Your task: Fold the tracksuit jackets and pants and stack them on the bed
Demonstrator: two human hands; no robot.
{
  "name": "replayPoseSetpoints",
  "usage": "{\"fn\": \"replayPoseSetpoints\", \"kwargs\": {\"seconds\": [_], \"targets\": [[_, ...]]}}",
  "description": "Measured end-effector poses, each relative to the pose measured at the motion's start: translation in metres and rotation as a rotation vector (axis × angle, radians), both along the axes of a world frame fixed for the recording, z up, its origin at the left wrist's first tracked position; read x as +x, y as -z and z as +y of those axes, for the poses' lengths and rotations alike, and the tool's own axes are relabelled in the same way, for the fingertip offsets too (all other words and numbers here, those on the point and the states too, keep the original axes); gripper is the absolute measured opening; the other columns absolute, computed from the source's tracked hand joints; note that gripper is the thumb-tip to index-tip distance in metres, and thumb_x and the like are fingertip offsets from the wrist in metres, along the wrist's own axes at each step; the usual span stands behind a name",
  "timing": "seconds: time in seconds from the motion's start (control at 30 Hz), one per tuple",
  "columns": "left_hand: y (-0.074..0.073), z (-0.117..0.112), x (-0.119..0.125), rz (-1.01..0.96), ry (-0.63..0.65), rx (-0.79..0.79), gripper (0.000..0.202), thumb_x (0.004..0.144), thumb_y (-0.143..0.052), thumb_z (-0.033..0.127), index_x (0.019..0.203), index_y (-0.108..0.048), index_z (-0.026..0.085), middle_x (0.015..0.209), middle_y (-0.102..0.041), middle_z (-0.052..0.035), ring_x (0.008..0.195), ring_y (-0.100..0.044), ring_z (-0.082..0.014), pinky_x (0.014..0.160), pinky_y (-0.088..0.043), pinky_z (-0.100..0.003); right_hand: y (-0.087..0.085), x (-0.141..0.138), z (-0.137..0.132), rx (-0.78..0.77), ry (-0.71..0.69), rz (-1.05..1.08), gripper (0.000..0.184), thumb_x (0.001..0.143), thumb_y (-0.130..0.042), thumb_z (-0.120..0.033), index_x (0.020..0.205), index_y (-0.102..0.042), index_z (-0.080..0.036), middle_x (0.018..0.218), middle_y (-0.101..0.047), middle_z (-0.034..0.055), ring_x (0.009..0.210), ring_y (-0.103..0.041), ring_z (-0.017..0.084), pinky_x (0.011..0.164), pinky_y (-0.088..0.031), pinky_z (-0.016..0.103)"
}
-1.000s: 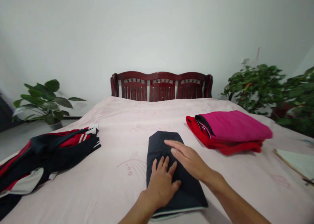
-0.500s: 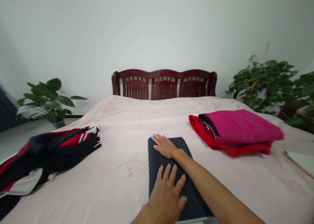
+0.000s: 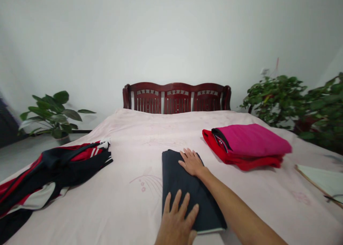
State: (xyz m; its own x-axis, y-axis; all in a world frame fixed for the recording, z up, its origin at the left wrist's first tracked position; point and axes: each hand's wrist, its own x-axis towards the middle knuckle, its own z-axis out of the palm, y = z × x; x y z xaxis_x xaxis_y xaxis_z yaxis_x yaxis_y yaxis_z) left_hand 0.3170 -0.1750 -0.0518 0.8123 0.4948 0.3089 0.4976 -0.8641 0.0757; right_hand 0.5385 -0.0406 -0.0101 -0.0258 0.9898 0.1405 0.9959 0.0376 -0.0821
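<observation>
1. Bed (image 3: 120, 209), pink sheet: folded dark garment (image 3: 184, 191) lies mid-bed, long axis running toward the headboard, far end slightly left.
2. Black-and-red clothing (image 3: 53, 173) well left of it; folded red-and-magenta stack (image 3: 246, 146) right, apart.
3. Right hand (image 3: 191, 162): arm crosses from lower right, palm flat on garment's far end, fingers narrowly spread, holding nothing.
4. Left hand (image 3: 177, 218): flat on garment's near part, fingers wide, holding nothing.

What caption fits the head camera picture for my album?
Left hand and right hand rest on folded dark cloth on a pink bed.
</observation>
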Motion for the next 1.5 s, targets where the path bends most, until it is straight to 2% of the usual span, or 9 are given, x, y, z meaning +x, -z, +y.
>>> {"fn": "replayPoseSetpoints", "kwargs": {"seconds": [0.2,0.4,0.53,0.7,0.8,0.93,1.03,1.27,1.5], "targets": [[0.026,-0.007,-0.005,-0.096,-0.068,0.134,0.074,0.087,-0.060,0.037,0.152,-0.026,0.041,0.158,-0.034,-0.0039,0.142,-0.034,-0.0388,0.105,-0.034,-0.071,0.013,0.036,-0.036,0.108,0.327,0.451,0.073,0.086,-0.054,-0.041,0.149,-0.035,-0.009,0.157,-0.032,0.0184,0.146,-0.026,0.030,0.118,-0.023,0.045],[0.013,-0.011,-0.007,-0.147,-0.089,-0.096,0.069,0.085,-0.062,0.029,0.147,-0.038,0.042,0.158,-0.034,-0.0036,0.143,-0.031,-0.0409,0.107,-0.027,-0.075,0.024,0.035,-0.078,0.158,0.344,0.978,0.071,0.076,-0.064,-0.041,0.140,-0.045,-0.017,0.139,-0.056,0.0129,0.129,-0.053,0.026,0.112,-0.037,0.041],[0.004,-0.009,-0.018,-0.277,-0.061,-0.210,0.049,0.089,-0.054,0.022,0.135,-0.055,0.039,0.146,-0.053,-0.0026,0.140,-0.039,-0.0350,0.110,-0.030,-0.069,0.010,0.013,-0.099,0.190,0.387,1.165,0.071,0.070,-0.071,-0.032,0.136,-0.048,-0.020,0.133,-0.061,0.0110,0.123,-0.058,0.027,0.110,-0.041,0.043],[0.001,0.010,-0.033,-0.725,-0.261,-0.363,0.040,0.096,-0.036,0.021,0.129,-0.059,0.026,0.134,-0.062,-0.0069,0.127,-0.054,-0.0199,0.112,-0.041,-0.046,-0.015,0.001,-0.109,-0.022,0.467,1.542,0.052,0.067,-0.076,-0.026,0.116,-0.060,-0.016,0.103,-0.074,0.0123,0.093,-0.072,0.027,0.085,-0.057,0.043],[0.000,0.027,-0.039,-0.932,-0.421,-0.486,0.039,0.095,-0.038,0.026,0.130,-0.055,0.018,0.133,-0.060,-0.0117,0.125,-0.055,-0.0211,0.111,-0.041,-0.045,-0.023,0.002,-0.108,-0.238,0.497,1.715,0.036,0.070,-0.075,-0.023,0.102,-0.066,-0.012,0.092,-0.076,0.0135,0.083,-0.073,0.026,0.083,-0.058,0.040],[-0.001,0.040,-0.043,-1.021,-0.493,-0.632,0.043,0.093,-0.044,0.031,0.132,-0.053,0.015,0.135,-0.056,-0.0135,0.122,-0.057,-0.0225,0.109,-0.043,-0.044,-0.028,0.001,-0.105,-0.477,0.532,1.820,0.029,0.077,-0.072,-0.028,0.100,-0.069,-0.011,0.093,-0.077,0.0138,0.085,-0.074,0.024,0.089,-0.057,0.040],[-0.003,0.039,-0.044,-1.050,-0.466,-0.687,0.043,0.090,-0.047,0.032,0.129,-0.056,0.018,0.132,-0.059,-0.0109,0.120,-0.058,-0.0220,0.108,-0.044,-0.041,-0.032,0.001,-0.106,-0.528,0.557,1.807,0.031,0.078,-0.072,-0.031,0.102,-0.070,-0.011,0.095,-0.077,0.0134,0.087,-0.074,0.023,0.091,-0.056,0.039],[-0.011,0.039,-0.044,-1.117,-0.477,-0.819,0.046,0.083,-0.052,0.036,0.123,-0.059,0.016,0.126,-0.063,-0.0117,0.117,-0.061,-0.0235,0.107,-0.044,-0.042,-0.037,-0.010,-0.114,-0.348,0.247,1.872,0.037,0.070,-0.074,-0.021,0.107,-0.069,-0.014,0.105,-0.076,0.0112,0.093,-0.072,0.023,0.093,-0.055,0.037],[-0.018,0.040,-0.047,-1.164,-0.520,-0.927,0.053,0.076,-0.059,0.044,0.120,-0.061,0.016,0.120,-0.069,-0.0121,0.112,-0.065,-0.0273,0.102,-0.048,-0.045,-0.035,-0.023,-0.107,-0.113,0.361,1.852,0.033,0.060,-0.066,-0.013,0.093,-0.067,-0.014,0.075,-0.075,0.0072,0.068,-0.071,0.024,0.070,-0.059,0.038]]}}
